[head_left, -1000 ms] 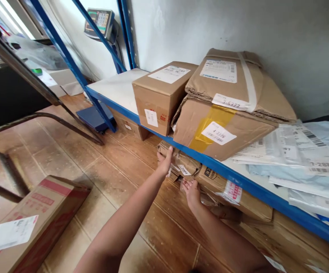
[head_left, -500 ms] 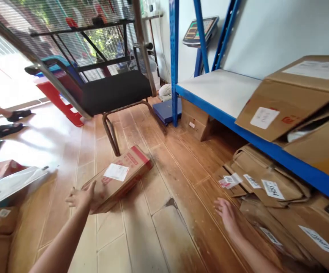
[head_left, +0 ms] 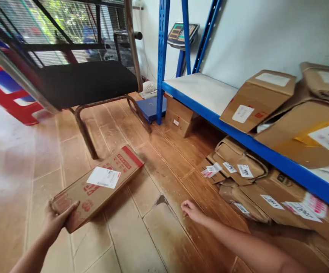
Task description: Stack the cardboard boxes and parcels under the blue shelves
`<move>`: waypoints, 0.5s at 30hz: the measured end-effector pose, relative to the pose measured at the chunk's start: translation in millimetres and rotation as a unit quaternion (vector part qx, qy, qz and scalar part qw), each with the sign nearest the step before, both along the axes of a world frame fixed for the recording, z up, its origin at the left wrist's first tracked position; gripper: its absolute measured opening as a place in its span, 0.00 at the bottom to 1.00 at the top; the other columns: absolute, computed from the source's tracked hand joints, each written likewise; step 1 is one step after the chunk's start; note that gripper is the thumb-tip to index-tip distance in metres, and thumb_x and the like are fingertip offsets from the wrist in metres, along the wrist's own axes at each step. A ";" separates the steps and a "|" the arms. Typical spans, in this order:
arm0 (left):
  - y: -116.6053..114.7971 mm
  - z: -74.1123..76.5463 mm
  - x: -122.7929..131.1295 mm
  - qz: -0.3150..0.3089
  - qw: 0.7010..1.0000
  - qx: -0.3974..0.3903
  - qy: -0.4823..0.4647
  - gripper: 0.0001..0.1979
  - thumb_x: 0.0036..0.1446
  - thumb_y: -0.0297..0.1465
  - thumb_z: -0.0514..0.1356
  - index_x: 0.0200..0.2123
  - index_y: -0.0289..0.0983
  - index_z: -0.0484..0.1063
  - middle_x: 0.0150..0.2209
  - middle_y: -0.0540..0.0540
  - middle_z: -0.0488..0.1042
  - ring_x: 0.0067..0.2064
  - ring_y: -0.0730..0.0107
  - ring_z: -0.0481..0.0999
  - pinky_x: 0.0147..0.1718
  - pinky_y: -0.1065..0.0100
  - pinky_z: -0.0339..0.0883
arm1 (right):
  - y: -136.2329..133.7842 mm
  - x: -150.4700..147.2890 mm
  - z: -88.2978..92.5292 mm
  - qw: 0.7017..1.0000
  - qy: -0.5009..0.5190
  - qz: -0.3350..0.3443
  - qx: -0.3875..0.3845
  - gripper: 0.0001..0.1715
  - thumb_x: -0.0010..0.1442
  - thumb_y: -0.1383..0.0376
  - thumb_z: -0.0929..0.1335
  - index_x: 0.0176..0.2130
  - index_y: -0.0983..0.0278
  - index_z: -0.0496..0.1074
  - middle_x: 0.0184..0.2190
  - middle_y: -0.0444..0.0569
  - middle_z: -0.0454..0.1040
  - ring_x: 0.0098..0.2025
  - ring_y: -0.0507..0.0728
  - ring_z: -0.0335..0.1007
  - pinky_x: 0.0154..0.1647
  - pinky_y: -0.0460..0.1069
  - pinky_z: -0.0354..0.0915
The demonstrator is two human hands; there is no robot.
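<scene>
Left grip (head_left: 56, 220) around near end of carton (head_left: 98, 190)

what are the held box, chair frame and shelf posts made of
Box, in the left hand: likely matte brown cardboard, given its folded edges and printed surface. Chair frame: probably metal, from its bent tubing; brownish patches may be rust. Shelf posts: likely blue-painted metal, given the punched slots.

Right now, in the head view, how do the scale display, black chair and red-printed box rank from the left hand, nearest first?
1. Red-printed box, in the left hand.
2. Black chair, beyond the box.
3. Scale display, far back by the wall.
</scene>
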State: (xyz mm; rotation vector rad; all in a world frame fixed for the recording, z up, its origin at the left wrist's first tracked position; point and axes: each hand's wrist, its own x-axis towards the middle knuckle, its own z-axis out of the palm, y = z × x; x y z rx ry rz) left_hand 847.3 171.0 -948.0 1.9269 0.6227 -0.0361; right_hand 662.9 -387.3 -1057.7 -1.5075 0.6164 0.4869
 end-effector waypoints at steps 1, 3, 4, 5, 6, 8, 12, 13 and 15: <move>-1.1 -3.4 4.2 -0.016 1.000 -0.002 -0.001 0.45 0.43 0.38 0.77 0.62 0.47 0.60 0.53 0.42 0.76 0.53 0.39 0.79 0.53 0.37 0.74 | -2.2 -1.7 -3.4 1.000 0.006 -0.004 -0.003 0.22 0.45 0.49 0.72 0.30 0.60 0.65 0.28 0.42 0.65 0.29 0.52 0.64 0.32 0.51 0.65; -9.8 -7.0 12.2 -0.028 1.000 -0.005 0.000 0.46 0.39 0.37 0.77 0.61 0.49 0.62 0.52 0.43 0.76 0.53 0.37 0.79 0.48 0.39 0.78 | -7.4 -4.1 -7.9 1.000 0.017 -0.010 -0.010 0.16 0.47 0.55 0.72 0.31 0.61 0.66 0.29 0.42 0.66 0.28 0.51 0.64 0.32 0.49 0.65; -17.2 -7.4 16.1 -0.032 0.999 -0.011 0.005 0.48 0.36 0.36 0.78 0.61 0.50 0.62 0.52 0.44 0.76 0.52 0.37 0.79 0.45 0.42 0.80 | -10.2 -5.6 -9.3 1.000 0.024 -0.012 -0.013 0.14 0.48 0.57 0.72 0.31 0.61 0.66 0.28 0.41 0.65 0.28 0.51 0.64 0.32 0.49 0.65; -26.6 -7.0 19.9 -0.036 0.999 -0.015 0.009 0.50 0.34 0.35 0.78 0.61 0.51 0.61 0.52 0.44 0.76 0.52 0.38 0.79 0.41 0.46 0.81 | -13.2 -7.6 -10.3 0.999 0.030 -0.014 -0.017 0.13 0.49 0.59 0.72 0.31 0.61 0.66 0.28 0.40 0.65 0.28 0.51 0.64 0.32 0.49 0.64; -37.7 -6.1 23.9 -0.042 0.999 -0.018 0.014 0.53 0.32 0.34 0.79 0.61 0.51 0.60 0.53 0.44 0.75 0.52 0.38 0.80 0.38 0.49 0.82 | -16.1 -10.2 -11.1 0.999 0.037 -0.015 -0.020 0.13 0.49 0.60 0.73 0.31 0.61 0.66 0.27 0.40 0.65 0.28 0.51 0.64 0.32 0.48 0.64; -64.4 -3.6 32.8 -0.065 0.997 -0.032 0.027 0.58 0.28 0.34 0.80 0.63 0.52 0.57 0.57 0.43 0.73 0.51 0.41 0.80 0.34 0.55 0.82 | -22.0 -16.4 -11.9 0.998 0.046 -0.017 -0.025 0.13 0.49 0.61 0.74 0.30 0.61 0.66 0.26 0.39 0.64 0.27 0.51 0.63 0.32 0.48 0.64; -129.6 0.0 55.2 -0.123 0.988 -0.086 0.038 0.61 0.30 0.37 0.81 0.66 0.56 0.53 0.66 0.41 0.67 0.49 0.45 0.82 0.34 0.56 0.82 | -35.5 -28.4 -10.1 0.998 0.045 -0.027 -0.025 0.14 0.47 0.59 0.73 0.29 0.61 0.66 0.26 0.39 0.64 0.28 0.51 0.63 0.32 0.49 0.64; -147.1 -0.2 61.6 -0.142 0.985 -0.096 0.037 0.61 0.31 0.39 0.80 0.67 0.57 0.51 0.67 0.40 0.65 0.49 0.45 0.82 0.35 0.56 0.82 | -39.9 -30.8 -9.4 0.998 0.043 -0.029 -0.025 0.15 0.46 0.57 0.73 0.30 0.61 0.66 0.26 0.39 0.65 0.28 0.51 0.63 0.32 0.49 0.64; -182.8 -2.1 74.4 -0.178 0.978 -0.108 0.035 0.63 0.32 0.41 0.80 0.68 0.58 0.48 0.70 0.38 0.61 0.52 0.43 0.81 0.36 0.56 0.82 | -50.2 -35.5 -8.4 0.998 0.037 -0.035 -0.025 0.17 0.44 0.54 0.73 0.30 0.60 0.66 0.26 0.40 0.65 0.28 0.52 0.63 0.32 0.49 0.63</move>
